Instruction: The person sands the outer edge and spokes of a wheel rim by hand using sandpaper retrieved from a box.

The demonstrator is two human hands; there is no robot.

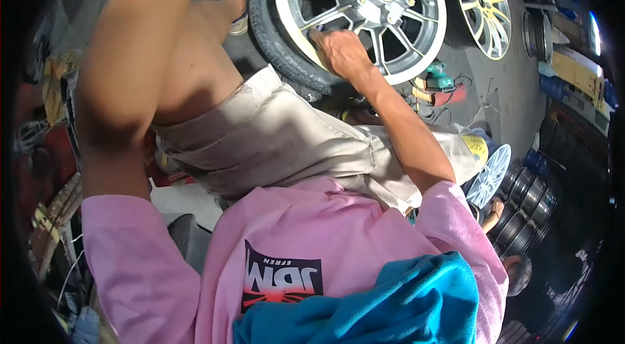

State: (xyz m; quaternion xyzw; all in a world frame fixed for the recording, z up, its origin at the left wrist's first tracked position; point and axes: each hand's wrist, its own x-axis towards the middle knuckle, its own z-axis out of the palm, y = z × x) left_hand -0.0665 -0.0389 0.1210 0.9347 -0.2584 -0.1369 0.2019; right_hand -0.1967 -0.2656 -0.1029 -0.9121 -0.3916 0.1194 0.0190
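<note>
A multi-spoke alloy wheel rim (385, 17) lies before me, its outer lip and spoke edges pale yellowish and its recesses grey. Under it is a black rubber tyre (273, 46), showing along the left and lower edge. My right hand (344, 51) rests at the lower left of the rim, fingers bent against the inner side of the lip between spokes. Something small and dark shows by the fingertips, but what it is cannot be made out. My left forearm (132, 51) rises past the upper edge of the view, so my left hand is out of sight.
A second spoked rim (483, 2) stands at the right. Near my right knee lie a green power tool (439, 78), a red object (449, 95) and cables. Farther right are a silver rim (488, 178), stacked rims (530, 188) and another person's hand (496, 207).
</note>
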